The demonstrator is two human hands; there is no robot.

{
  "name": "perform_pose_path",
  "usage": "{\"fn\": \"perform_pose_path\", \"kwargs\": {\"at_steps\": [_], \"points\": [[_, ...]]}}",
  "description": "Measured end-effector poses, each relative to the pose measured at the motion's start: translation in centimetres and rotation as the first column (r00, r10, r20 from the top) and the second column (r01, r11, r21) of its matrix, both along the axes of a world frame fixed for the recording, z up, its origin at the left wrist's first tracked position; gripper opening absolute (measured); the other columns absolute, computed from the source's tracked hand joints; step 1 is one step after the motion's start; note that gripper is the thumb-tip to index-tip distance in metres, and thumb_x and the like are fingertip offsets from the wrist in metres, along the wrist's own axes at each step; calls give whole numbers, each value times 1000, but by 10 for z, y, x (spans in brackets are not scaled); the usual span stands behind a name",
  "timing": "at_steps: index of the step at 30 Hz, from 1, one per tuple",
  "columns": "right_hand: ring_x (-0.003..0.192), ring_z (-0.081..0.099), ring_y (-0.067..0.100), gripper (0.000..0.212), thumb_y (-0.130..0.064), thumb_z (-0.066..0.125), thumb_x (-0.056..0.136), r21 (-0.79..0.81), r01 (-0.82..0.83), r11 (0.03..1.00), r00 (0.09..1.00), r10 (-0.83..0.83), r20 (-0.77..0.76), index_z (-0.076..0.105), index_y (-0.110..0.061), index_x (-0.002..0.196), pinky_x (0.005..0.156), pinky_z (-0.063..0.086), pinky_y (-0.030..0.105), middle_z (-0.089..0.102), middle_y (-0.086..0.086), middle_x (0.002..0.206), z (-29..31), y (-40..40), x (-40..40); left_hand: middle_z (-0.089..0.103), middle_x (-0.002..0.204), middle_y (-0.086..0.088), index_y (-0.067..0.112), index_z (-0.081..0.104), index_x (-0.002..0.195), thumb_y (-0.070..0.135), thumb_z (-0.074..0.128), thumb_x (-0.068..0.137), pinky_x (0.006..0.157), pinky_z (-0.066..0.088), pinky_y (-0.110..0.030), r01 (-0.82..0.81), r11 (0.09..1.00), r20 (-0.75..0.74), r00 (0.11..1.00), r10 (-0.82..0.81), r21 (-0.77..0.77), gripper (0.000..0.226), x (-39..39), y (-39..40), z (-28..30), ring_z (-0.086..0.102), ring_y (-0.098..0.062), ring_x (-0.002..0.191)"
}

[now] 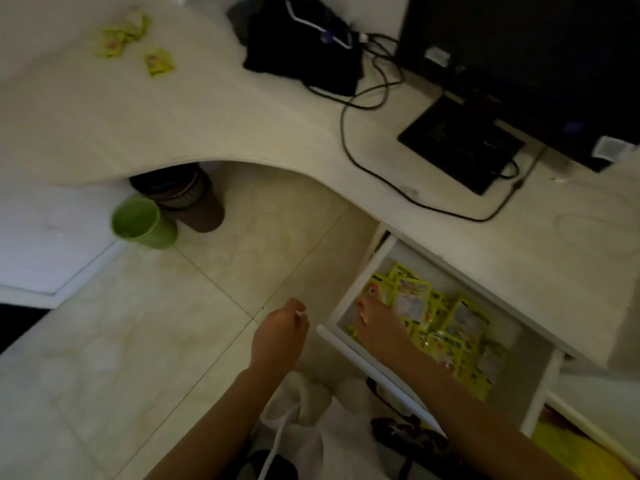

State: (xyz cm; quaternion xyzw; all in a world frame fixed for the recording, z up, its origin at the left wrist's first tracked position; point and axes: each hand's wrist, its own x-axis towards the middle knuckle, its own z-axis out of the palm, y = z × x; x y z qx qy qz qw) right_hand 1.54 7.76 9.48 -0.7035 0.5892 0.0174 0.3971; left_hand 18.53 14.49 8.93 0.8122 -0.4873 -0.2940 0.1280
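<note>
Head view, dim and motion-blurred.

- Drawer point(346, 299) under the tabletop point(207, 109) stands pulled out, at about 4 o'clock in the frame. It is filled with yellow packets point(446, 323), loosely piled.
- Right hand point(375, 325) is inside the drawer, at the 9 o'clock end of the pile. Its fingers are bent down onto the packets. Contact looks likely, but the blur hides whether they pinch one, so I cannot tell the grip.
- Left hand point(280, 332) is at 9 o'clock of the right hand, outside the drawer and over the floor tiles. Its fingers are loosely curled and hold nothing.
- Loose packets point(159, 62) of the same yellow lie on the tabletop at 11 o'clock, well apart from the drawer.
- Monitor point(519, 64) is at 1 o'clock, with a black cable point(346, 143) running across the tabletop.
- Green cup point(142, 223) is on the floor at 9 o'clock, just beside a brown bin point(194, 202).
</note>
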Motion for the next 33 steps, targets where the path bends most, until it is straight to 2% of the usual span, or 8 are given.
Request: {"fn": "perform_pose_path", "kwargs": {"at_steps": [4,7,17,28,33], "points": [[104,58,27,27,-18,40,97,-45,-125,991,992,125,-1,52,-10,120,87,49,39,60,11,115,7,3,64,68,94,1,21,55,116,27,43,98,65,44,-21,-44,998,77,996,47,-40,23,59,17,3,60,-12,79],[112,55,26,31,-17,40,97,-62,-199,978,980,199,-5,51,-9,125,92,46,36,58,11,121,11,3,115,67,94,2,21,55,117,29,44,98,65,44,-20,-91,995,118,988,96,-45,23,107,28,4,58,-11,79],[106,56,20,32,-19,41,97,-146,-298,943,952,304,20,49,-12,127,87,46,30,59,6,121,25,-15,252,66,94,1,21,56,118,29,45,98,65,45,-22,-159,984,155,973,171,-85,24,247,36,11,59,-13,81],[112,57,24,36,-21,42,98,-238,-347,907,930,366,37,48,-11,132,94,45,33,58,10,125,40,-130,367,66,96,3,24,56,115,32,44,96,69,47,-26,-200,975,188,958,216,-97,24,360,-74,24,61,-15,88],[109,58,27,30,-17,45,96,-277,-377,884,910,409,65,52,-8,124,91,47,35,60,12,119,49,-201,423,66,93,1,21,59,106,31,47,95,74,53,-32,-247,963,187,946,263,-106,19,407,-143,31,61,-16,83]]}}
